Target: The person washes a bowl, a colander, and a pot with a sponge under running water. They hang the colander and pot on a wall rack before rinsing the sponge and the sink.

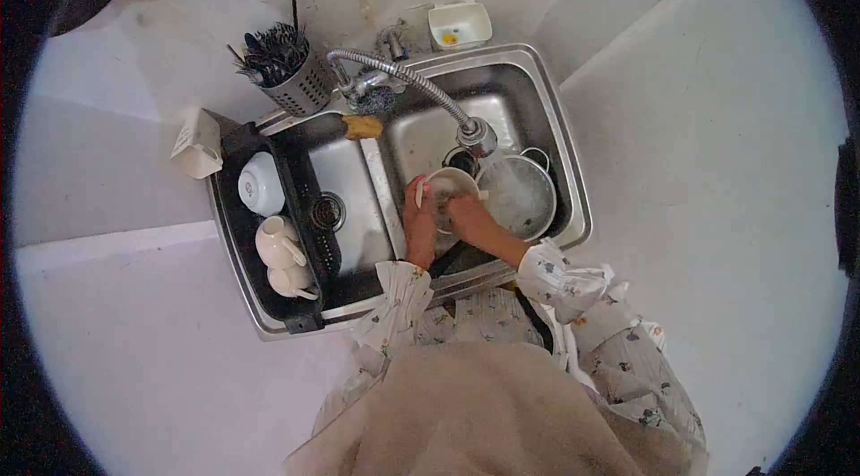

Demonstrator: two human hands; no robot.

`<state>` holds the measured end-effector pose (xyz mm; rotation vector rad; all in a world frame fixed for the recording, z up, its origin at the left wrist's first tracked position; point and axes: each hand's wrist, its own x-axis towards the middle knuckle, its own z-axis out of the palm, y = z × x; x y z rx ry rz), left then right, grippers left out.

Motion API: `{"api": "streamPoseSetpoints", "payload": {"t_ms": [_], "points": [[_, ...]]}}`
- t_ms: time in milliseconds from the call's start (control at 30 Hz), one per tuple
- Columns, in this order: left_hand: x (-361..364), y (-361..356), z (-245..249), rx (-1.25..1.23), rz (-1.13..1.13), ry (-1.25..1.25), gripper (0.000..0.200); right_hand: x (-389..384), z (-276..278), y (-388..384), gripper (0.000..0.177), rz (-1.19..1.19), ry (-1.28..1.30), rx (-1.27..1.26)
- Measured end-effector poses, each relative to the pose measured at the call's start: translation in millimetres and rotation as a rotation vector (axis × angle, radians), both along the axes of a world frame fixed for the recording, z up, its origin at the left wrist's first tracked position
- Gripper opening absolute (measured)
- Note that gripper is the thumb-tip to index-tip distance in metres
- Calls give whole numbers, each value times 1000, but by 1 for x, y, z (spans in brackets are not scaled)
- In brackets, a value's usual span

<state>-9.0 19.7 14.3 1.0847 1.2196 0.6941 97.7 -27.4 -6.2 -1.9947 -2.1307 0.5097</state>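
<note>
Over the right basin of the sink, my left hand is closed on the left side of a cream bowl with small side handles. My right hand reaches down inside this bowl, its fingers hidden by the rim and blur. Just right of it a metal pot with loop handles stands in the basin, holding cloudy water. Water runs from the spray head of the flexible faucet towards the pot. A dark cup-like item is partly hidden behind the bowl.
A black drying rack in the left basin holds a white bowl and two cream mugs. A yellow sponge lies on the divider. Behind stand a perforated cutlery holder and a white soap dish.
</note>
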Motion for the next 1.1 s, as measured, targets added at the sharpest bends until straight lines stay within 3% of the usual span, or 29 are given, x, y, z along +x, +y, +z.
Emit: {"api": "streamPoseSetpoints", "payload": {"t_ms": [67,100,167,200,267,300,367,400,467,500,567,700,767,800,867,900,967,1100], "points": [[0,-3,-10,-8,34,-43,39,-13,28,10,26,-290,485,-177],[2,-5,-9,-17,64,-93,37,-15,25,9,26,-294,481,-180],[3,-7,-9,-31,72,-97,37,-20,15,7,23,-542,900,-131],[3,-6,-9,-39,85,-100,37,-19,21,5,23,-536,901,-134],[0,-5,-13,12,88,-48,38,-8,43,-8,25,-280,556,-106],[-1,-4,-15,65,88,2,39,-1,39,-17,25,-281,552,-103],[-2,-5,-21,-9,113,-35,40,11,28,-33,27,-60,222,141],[-2,-5,-24,-80,140,-67,41,15,30,-29,27,-58,220,143],[-1,-7,-30,-64,166,-54,42,22,31,-17,28,-336,140,29],[1,-10,-32,-50,193,-42,43,23,28,-8,28,-337,143,26],[3,-14,-9,-39,165,-51,44,15,17,10,25,-492,235,318],[10,-14,-1,2,113,-188,44,-18,18,12,25,-533,341,439],[5,-7,-23,48,60,-94,43,-26,-1,1,25,-481,605,270],[3,-6,-31,96,5,-1,42,-22,1,-2,25,-482,604,266],[1,-5,-24,99,22,0,41,-2,10,-8,24,-120,622,-34],[1,-5,-22,106,43,3,41,10,6,-6,24,-121,622,-31],[0,-6,-20,42,30,-15,41,28,-1,-1,23,255,236,-56],[5,-6,-22,12,47,-62,41,28,10,3,22,214,16,142]]}}
